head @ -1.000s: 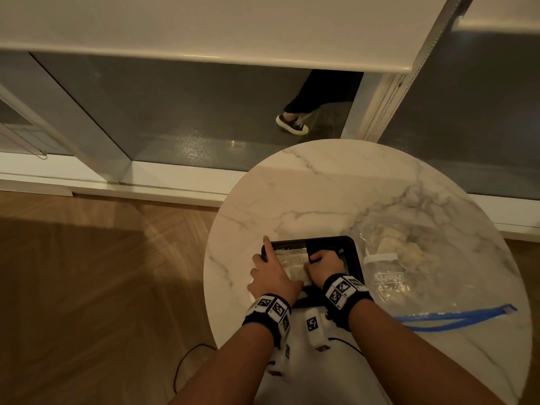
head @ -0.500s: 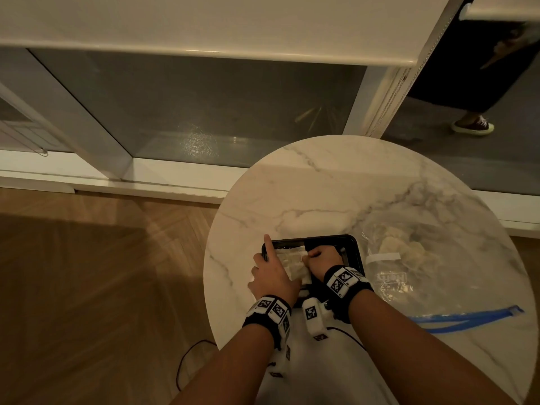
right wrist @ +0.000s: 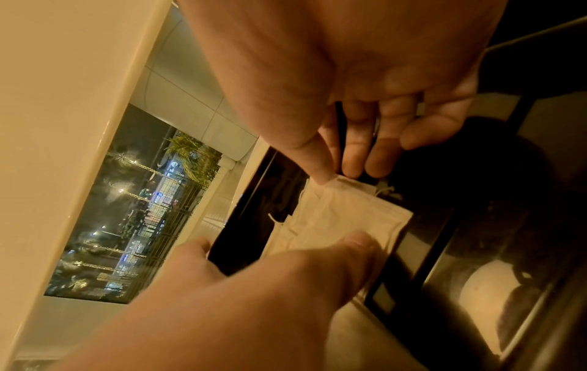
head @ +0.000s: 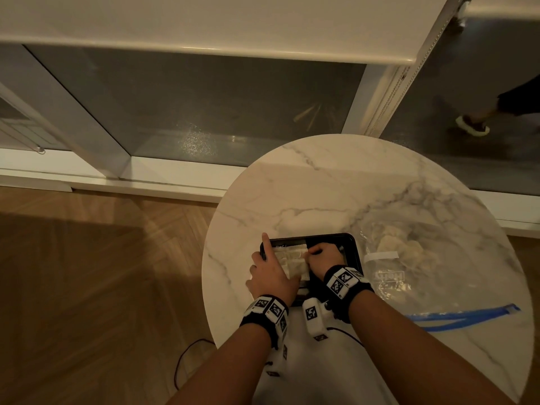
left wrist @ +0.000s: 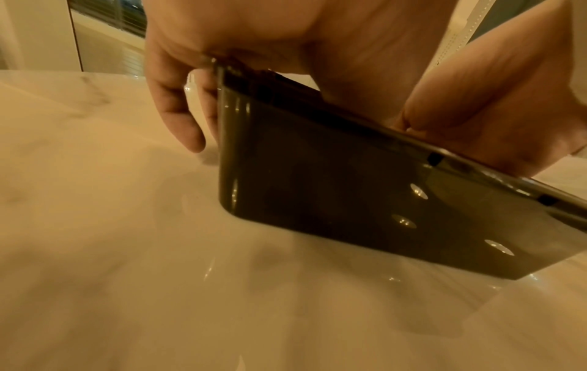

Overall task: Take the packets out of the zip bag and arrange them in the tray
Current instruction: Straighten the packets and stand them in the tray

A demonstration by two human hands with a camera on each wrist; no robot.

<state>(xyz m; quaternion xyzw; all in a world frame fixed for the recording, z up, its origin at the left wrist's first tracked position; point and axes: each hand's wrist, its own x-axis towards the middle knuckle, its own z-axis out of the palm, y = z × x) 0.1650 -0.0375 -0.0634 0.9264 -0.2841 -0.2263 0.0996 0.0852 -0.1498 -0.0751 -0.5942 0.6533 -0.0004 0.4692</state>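
A black tray sits on the round marble table. White packets lie in its left half. My left hand rests over the tray's left rim, with the index finger straight along it. Its fingers hang down outside the tray wall, and its thumb presses on a packet. My right hand pinches that packet's far corner between thumb and curled fingers. The clear zip bag lies to the right of the tray with more packets inside.
The bag's blue zip strip trails toward the table's near right edge. A glass wall stands behind the table, and a person's foot shows beyond it at the far right. A wooden floor lies to the left.
My right hand has shifted slightly toward the tray's far side over the packets. The left hand has stayed on the rim. The person behind the glass has walked to the right.
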